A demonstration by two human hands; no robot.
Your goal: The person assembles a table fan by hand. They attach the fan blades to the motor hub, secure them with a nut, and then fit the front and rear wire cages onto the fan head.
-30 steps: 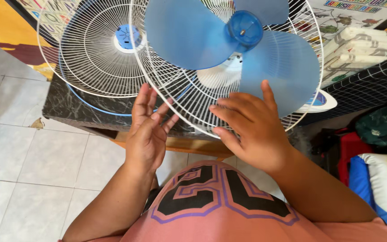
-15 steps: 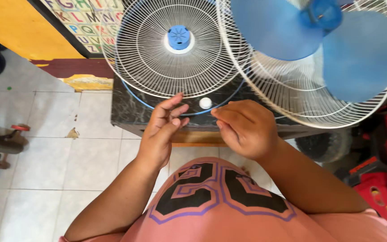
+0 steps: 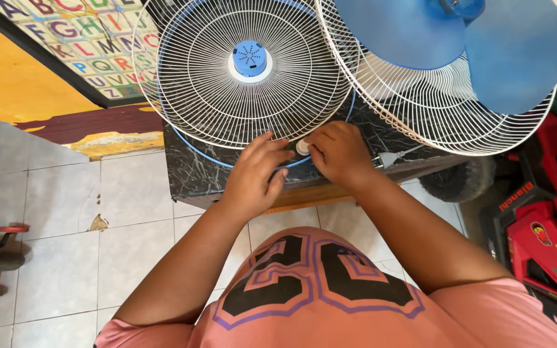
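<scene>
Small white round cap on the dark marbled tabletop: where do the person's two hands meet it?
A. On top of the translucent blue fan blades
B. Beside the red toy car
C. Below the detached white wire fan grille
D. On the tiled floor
C: both hands, left hand and right hand, close on the small white round cap on the dark marbled tabletop, just below the detached white wire fan grille.

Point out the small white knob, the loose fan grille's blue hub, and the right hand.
small white knob (image 3: 302, 147), head view, its visible left edge between the hands.
blue hub (image 3: 249, 58), head view, cap centre.
right hand (image 3: 336, 153), head view, back of hand.
</scene>
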